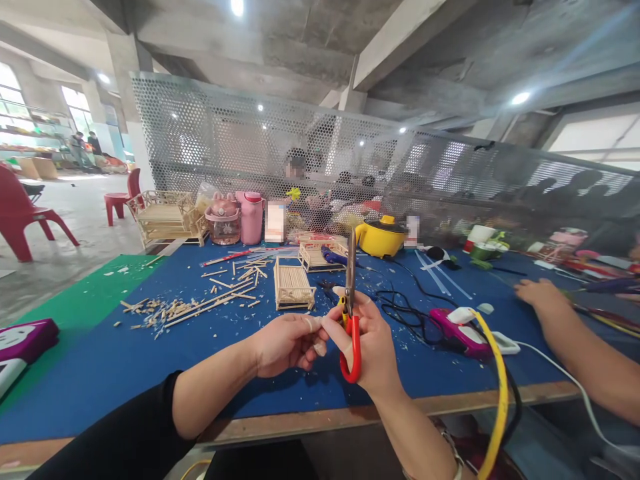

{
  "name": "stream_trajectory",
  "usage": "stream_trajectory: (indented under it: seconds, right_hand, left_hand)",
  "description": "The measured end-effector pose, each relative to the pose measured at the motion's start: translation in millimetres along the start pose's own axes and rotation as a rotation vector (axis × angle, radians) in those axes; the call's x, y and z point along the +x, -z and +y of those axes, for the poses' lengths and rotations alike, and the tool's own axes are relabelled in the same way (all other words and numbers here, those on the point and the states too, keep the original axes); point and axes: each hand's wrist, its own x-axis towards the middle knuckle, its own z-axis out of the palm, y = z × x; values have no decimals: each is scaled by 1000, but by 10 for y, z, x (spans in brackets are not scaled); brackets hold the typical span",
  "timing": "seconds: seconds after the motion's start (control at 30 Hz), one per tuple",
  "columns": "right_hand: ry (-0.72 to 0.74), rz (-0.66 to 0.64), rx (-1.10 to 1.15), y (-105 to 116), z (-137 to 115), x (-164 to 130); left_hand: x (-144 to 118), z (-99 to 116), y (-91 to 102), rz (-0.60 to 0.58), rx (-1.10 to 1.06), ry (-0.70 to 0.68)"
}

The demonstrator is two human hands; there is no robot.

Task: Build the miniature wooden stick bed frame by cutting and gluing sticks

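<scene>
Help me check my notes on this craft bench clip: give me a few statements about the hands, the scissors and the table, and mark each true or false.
1. The right hand holds red-handled scissors with the blades pointing up. True.
2. The left hand rests flat on the blue table mat. False: it is raised above the mat, its fingertips meeting the right hand at the scissors.
3. A small stick-built frame stands on the mat beyond the hands. True.
4. The loose sticks and offcuts lie right of the scissors. False: they are scattered to the left.
5. Another person's hand lies on the table at the right. True.
</scene>
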Motion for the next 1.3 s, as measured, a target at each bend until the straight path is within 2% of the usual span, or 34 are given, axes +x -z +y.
stream_trajectory:
  seconds: [0.07,0.17,0.3,0.47,0.6,0.8,1.0,1.17,1.3]
  right_hand:
    - [-27,17,4,10,-38,3]
    - [-128,5,62,53,-17,-20]
    - [-247,-149,57,114,71,-128]
    - [-136,-408,-75,127,51,-251]
    - [-117,-485,-135,116,-6,-265]
    - [-108,-493,-170,85,-20,-244]
    - [-28,-443,-301,52,-6,-268]
    - [40,-401,-362,39,62,-277]
    - [-1,-308,-370,35,197,-290]
  left_hand:
    - [-14,25,-7,17,-22,-63]
    - [-33,78,-6,104,-23,-200]
    - [-60,132,-3,236,86,-403]
    - [-107,131,-47,318,374,-624]
    - [-112,114,-47,343,474,-701]
    - [-140,123,-30,403,683,-732]
    - [-190,136,-35,538,992,-818]
    - [-185,142,2,523,1136,-906]
    - [-176,138,20,500,1156,-889]
